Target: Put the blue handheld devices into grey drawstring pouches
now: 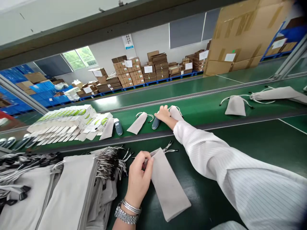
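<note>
My left hand [140,175], with a watch and bangles on its wrist, pinches the open end of a flat grey drawstring pouch [169,188] lying on the dark green table. Beyond the table, my right hand [163,114] reaches onto the green belt, its fingers on the top end of a dark blue-grey device [155,123]. A filled grey pouch [176,113] lies just right of that hand. Left of it are another grey pouch [138,123] and a second blue-grey device [118,126].
Stacks of grey pouches [69,188] with cords cover the table's left. White-green boxes [64,119] stand in rows on the belt [201,111], with more devices at far left. More pouches [235,106] lie right. A metal rail separates table and belt.
</note>
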Demonstrator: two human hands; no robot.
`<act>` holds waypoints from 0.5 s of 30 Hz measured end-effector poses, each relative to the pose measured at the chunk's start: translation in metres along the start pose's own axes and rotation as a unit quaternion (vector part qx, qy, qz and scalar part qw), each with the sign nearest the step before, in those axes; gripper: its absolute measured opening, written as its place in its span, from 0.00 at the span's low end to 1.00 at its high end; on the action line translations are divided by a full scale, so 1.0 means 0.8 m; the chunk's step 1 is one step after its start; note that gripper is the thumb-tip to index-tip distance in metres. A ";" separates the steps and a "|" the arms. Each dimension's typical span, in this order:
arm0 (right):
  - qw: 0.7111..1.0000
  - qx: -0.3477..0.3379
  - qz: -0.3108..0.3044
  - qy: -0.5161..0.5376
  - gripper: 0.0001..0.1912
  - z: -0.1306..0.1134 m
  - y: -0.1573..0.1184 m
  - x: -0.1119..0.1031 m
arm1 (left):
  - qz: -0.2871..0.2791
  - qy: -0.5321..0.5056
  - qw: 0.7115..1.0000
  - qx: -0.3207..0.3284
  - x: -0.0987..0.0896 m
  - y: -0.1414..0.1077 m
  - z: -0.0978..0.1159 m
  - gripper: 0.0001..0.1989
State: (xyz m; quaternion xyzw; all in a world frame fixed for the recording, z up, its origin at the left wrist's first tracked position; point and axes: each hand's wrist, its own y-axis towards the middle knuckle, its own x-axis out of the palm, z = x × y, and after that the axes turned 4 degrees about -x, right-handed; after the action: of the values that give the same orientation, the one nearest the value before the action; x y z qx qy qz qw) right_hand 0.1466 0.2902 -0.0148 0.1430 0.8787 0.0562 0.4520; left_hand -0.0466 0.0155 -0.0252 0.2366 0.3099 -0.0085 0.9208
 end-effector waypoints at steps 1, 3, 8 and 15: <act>1.000 0.006 -0.014 0.012 0.22 0.009 0.000 -0.007 | -0.002 -0.025 1.000 -0.007 0.000 0.000 0.002 0.08; 0.998 -0.006 -0.039 0.047 0.17 0.022 -0.004 -0.021 | -0.003 -0.058 0.998 -0.020 0.001 0.001 0.005 0.09; 0.984 -0.097 -0.008 0.148 0.14 0.022 -0.040 -0.057 | -0.001 -0.100 0.994 -0.046 0.003 0.007 0.005 0.09; 0.858 -0.354 -0.022 0.371 0.12 -0.019 -0.147 -0.150 | 0.009 -0.109 0.994 -0.002 -0.002 0.007 -0.006 0.10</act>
State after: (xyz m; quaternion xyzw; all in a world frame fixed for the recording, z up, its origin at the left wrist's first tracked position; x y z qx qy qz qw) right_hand 0.1771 0.1425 0.0608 -0.0774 0.9053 0.4018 0.1135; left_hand -0.0499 0.0225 -0.0253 0.2355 0.2059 -0.0259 0.9495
